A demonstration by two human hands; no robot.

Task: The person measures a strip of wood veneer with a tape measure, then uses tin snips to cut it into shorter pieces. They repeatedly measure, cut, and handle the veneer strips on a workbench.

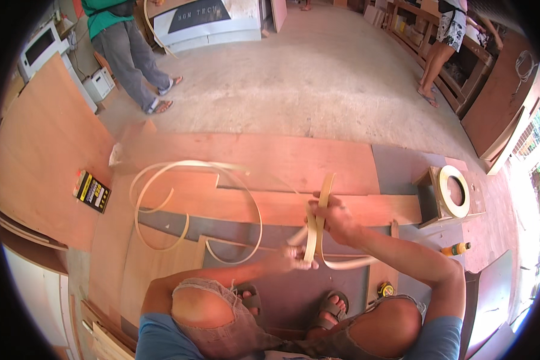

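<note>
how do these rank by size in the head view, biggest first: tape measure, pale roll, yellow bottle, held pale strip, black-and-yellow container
1. Held pale strip, likely helped by nearness to the camera
2. Pale roll
3. Black-and-yellow container
4. Yellow bottle
5. Tape measure

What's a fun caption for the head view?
Left hand and right hand hold thin, curling cream banding above flat orange and grey boards.
</note>
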